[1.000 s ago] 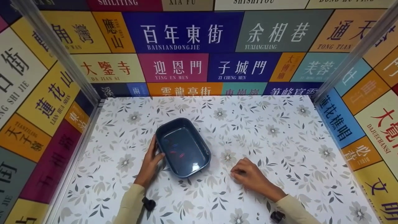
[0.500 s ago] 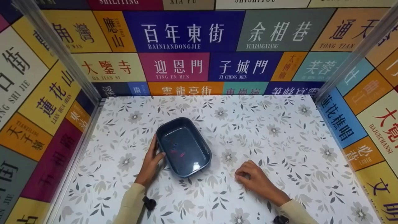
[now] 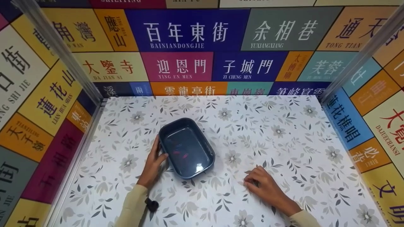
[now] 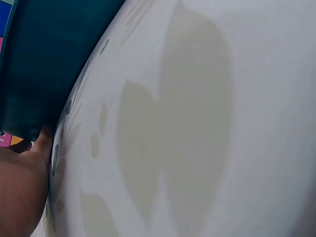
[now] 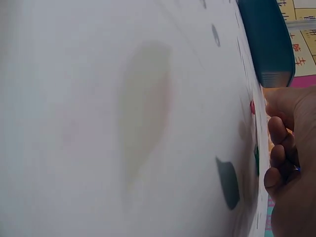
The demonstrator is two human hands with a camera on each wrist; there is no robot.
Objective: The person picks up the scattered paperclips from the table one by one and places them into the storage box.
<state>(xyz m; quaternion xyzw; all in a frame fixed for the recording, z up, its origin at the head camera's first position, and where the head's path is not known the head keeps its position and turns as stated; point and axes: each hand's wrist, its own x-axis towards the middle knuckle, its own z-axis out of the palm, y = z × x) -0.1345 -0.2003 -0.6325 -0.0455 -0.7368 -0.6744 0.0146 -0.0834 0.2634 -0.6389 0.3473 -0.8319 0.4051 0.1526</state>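
A dark blue rectangular dish (image 3: 196,151) with rounded corners stands tilted to the view on the table. Along its left outer wall lies my left hand (image 3: 153,167), fingers against the side and thumb near the rim; the left wrist view also shows the thumb (image 4: 44,140) touching the wall. Thin pink pieces (image 3: 180,154) and blue pieces lie in the dish, too small to name. To the dish's right, my right hand (image 3: 265,186) has loosely curled fingers, with nothing visible in them. The right wrist view shows a small red spot (image 5: 253,107) and a green spot (image 5: 256,160) near them, kind unclear.
A white cloth with grey flowers (image 3: 271,132) covers the table. Colourful panels with printed characters (image 3: 189,34) rise behind it and at both sides. Clear corner posts (image 3: 347,66) stand at the back corners.
My right hand has moved right and slightly toward me, away from the dish. My left hand and the dish have stayed in place.
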